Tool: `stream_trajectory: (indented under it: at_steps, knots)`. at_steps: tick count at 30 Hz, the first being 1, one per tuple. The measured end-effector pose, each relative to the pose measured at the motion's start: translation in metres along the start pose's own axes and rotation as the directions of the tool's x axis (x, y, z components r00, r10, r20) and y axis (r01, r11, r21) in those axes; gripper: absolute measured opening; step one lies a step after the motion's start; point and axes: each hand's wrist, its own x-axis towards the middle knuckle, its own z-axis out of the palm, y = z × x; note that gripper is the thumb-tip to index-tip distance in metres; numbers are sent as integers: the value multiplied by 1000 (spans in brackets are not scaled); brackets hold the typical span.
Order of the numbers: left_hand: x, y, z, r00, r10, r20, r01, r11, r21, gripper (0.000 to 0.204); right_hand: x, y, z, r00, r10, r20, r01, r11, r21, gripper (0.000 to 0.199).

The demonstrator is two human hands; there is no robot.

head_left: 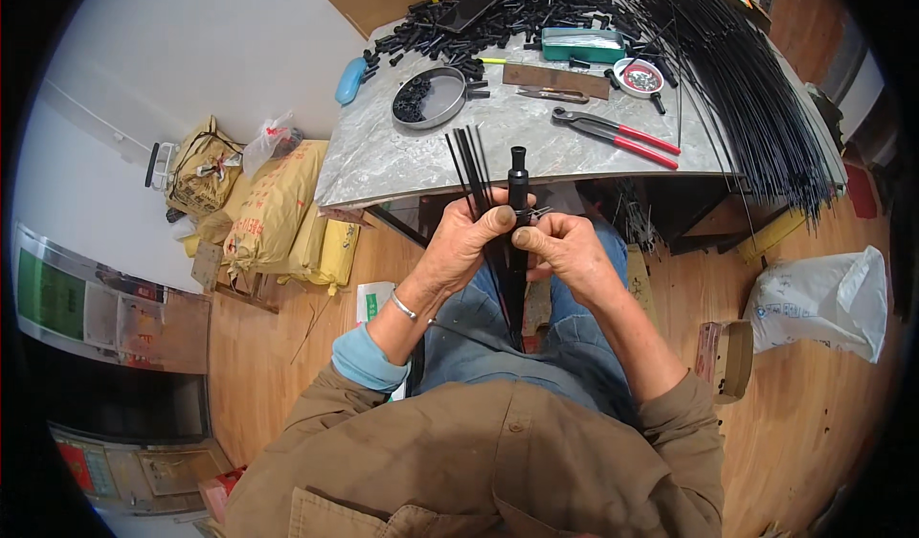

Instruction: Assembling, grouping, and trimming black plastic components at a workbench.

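Upright between my hands stands a black tubular part (518,176) with a wider collar and a ringed top. My left hand (467,241) is closed round its lower portion and round several thin black rods (467,163) that fan upward beside it. The thumb and fingertips of my right hand (567,249) pinch at the tube's collar. A small thin metallic piece (540,212) sticks out by those fingertips; its kind is too small to make out. The lower end of the tube and rods runs down between my knees, partly hidden by my hands.
On the grey table (364,165) lie red-handled pincers (627,142), scissors (553,95), a round tray (462,107), a bowl of small metal bits (638,78), a green box (581,53), heaped black parts (536,2) and long black rods (747,88). Sacks (273,217) stand left.
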Motion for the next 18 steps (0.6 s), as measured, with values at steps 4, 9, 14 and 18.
stream_trajectory:
  at_steps: [4, 9, 14, 18]
  knots:
    - [4, 4, -4, 998, -4, 57, -2, 994, 107, 45, 3, -4, -4, 998, 56, 28, -56, 998, 2, 37]
    - [4, 5, -8, 983, -47, 177, 32, 996, 88, 47, 0, -4, 3, 997, 58, 43, -59, 998, 17, 37]
    - [1, 2, 4, 994, -26, 103, 9, 988, 156, 46, 5, 0, 0, 998, 60, 0, -60, 998, 23, 56]
    - [-2, -7, 10, 1000, -4, 20, 2, 995, 101, 49, 6, -3, 9, 998, -60, -7, 60, 984, 166, 52]
